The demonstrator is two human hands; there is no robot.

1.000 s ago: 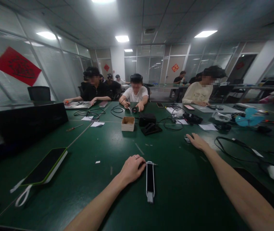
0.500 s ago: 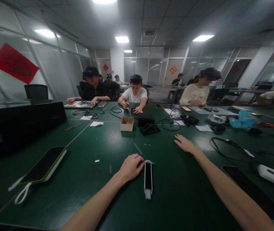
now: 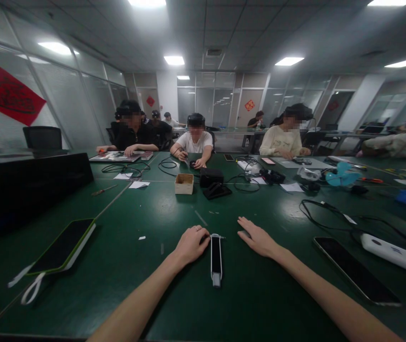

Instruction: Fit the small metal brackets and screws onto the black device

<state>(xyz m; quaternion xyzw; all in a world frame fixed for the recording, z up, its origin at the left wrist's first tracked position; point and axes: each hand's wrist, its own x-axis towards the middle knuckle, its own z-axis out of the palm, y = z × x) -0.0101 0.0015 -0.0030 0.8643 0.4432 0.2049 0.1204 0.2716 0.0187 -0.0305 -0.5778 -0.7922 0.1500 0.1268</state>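
Note:
A slim black strip-like device [image 3: 216,256] with a white frame and a grey block at its near end lies on the green table [image 3: 131,294] in front of me. My left hand [image 3: 191,245], a ring on one finger, rests at its far left corner with bent fingers. Thumb and fingertips are close together by a thin crosspiece there; what they pinch, if anything, is too small to make out. To the right, apart from the device, my right hand [image 3: 258,237] reaches forward low over the table, fingers stretched out and holding nothing visible.
At left lies a green-edged tablet-like device [image 3: 63,244] with white straps. A phone [image 3: 354,268] and white power strip [image 3: 399,256] lie at right. Ahead are a small box [image 3: 184,185], a black case [image 3: 211,177], cables and a blue fan [image 3: 343,175]. Several people sit across the table.
My right hand has moved left and nearer to me, towards the device. My left hand stays by the device's far end. The view has turned slightly right, showing more of the phone.

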